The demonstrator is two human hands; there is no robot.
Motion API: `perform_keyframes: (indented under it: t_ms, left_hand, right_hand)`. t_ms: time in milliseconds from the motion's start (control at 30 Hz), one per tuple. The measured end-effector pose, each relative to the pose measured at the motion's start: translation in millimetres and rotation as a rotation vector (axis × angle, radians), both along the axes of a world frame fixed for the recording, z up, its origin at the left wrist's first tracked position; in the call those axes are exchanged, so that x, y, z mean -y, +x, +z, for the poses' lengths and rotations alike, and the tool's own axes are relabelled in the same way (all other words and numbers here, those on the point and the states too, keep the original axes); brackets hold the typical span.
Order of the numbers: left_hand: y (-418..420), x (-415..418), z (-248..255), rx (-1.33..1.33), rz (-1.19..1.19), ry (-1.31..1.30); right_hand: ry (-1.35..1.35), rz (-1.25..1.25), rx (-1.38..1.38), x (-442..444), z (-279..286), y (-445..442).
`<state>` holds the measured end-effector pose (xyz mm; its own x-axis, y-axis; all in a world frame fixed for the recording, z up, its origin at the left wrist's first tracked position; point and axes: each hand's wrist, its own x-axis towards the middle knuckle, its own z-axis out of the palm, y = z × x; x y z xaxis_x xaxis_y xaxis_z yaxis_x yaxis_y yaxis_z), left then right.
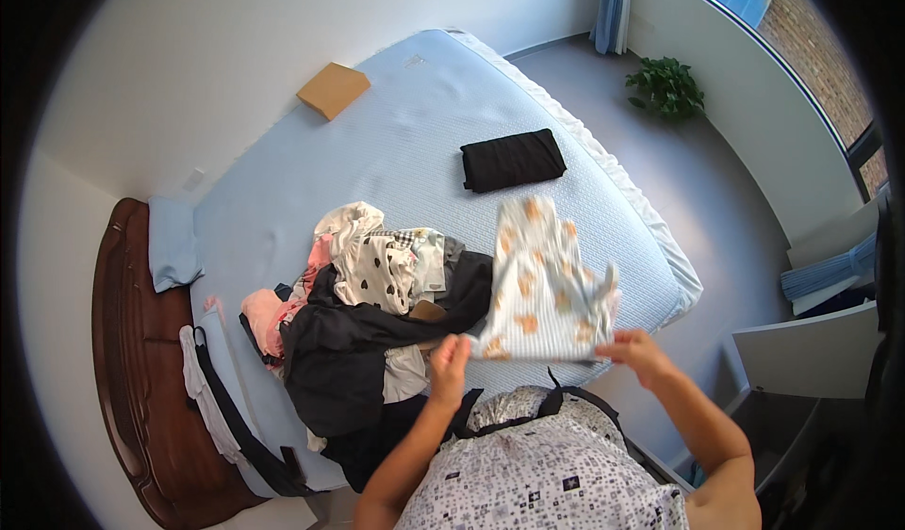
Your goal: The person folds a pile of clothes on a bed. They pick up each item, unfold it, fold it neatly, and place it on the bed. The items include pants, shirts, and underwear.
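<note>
A white striped garment (544, 297) with orange-brown printed figures is stretched between my two hands above the near side of the bed. My left hand (450, 371) pinches its near left corner, and my right hand (636, 355) grips the near right corner. The garment's far part is slightly blurred, so its kind is hard to tell. Just left of it lies a heap of loose clothes, with black trousers (339, 360), a white garment with black hearts (378, 268) and a pink garment (265, 318). Beyond the held garment rests a folded black garment (513, 160).
The bed's light blue mattress (396, 141) spreads out before me, with a cardboard box (334, 90) by the wall. A blue pillow (173, 244) leans at the wooden headboard (134, 360). A leafy plant (666, 86) stands under the window. To my right is a white cabinet (806, 350).
</note>
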<state>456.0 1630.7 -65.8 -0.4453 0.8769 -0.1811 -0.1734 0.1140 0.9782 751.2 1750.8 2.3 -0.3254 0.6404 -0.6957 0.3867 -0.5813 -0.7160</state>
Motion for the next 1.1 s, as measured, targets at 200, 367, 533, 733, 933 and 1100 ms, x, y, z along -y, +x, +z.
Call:
perform_keyframes:
  t_ms: [200, 367, 533, 733, 933, 1100]
  left_hand:
    - [14, 14, -85, 0.22, -0.089, -0.319]
    - [-4, -58, -72, 0.236, -0.028, -0.348]
    - [-7, -118, -82, 0.328, 0.014, -0.218]
    - [29, -100, -174, -0.185, -0.025, -0.479]
    - [27, -65, -204, -0.182, 0.127, -0.473]
    - [-38, 3, -197, -0.312, 0.34, -0.433]
  right_hand:
    - [-0.397, -0.137, 0.038, 17, -113, 17]
    - [-0.353, -0.212, -0.15, -48, -127, 8]
    - [0.004, -0.19, -0.089, -110, -145, -12]
    - [1.045, 0.609, 0.48, -48, -183, -42]
    - [1.364, 0.894, 0.525, -25, -240, -89]
    - [0.942, 0.861, 0.27, -67, -264, -93]
